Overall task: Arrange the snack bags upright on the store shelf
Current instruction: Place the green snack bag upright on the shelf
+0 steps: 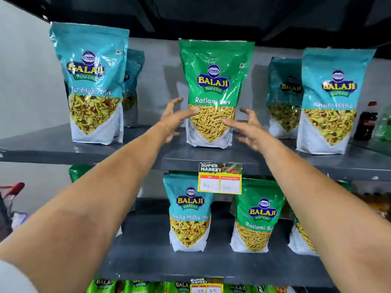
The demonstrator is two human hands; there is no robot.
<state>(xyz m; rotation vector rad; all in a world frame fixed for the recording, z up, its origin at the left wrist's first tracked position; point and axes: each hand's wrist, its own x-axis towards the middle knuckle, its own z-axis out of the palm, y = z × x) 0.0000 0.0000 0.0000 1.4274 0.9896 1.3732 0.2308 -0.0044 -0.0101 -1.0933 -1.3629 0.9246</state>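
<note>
A green Ratlami Sev bag (213, 81) stands upright in the middle of the upper grey shelf (127, 151). My left hand (174, 119) is open at the bag's left side, fingers spread, thumb tip at the bag's front. My right hand (247, 129) is open at its lower right, fingers spread, just off the bag. Teal Khatta Mitha Mix bags stand upright on the same shelf: one at the left (93, 81) with another behind it (132, 85), and two at the right (332, 102) (283, 96).
A dark cola bottle (367, 121) stands at the shelf's far right. On the lower shelf a teal bag (188, 214) and green bags (256, 216) stand upright. A price tag (220, 178) hangs on the shelf edge. More green packets (135, 287) line the bottom. A red cart handle (14, 188) shows at left.
</note>
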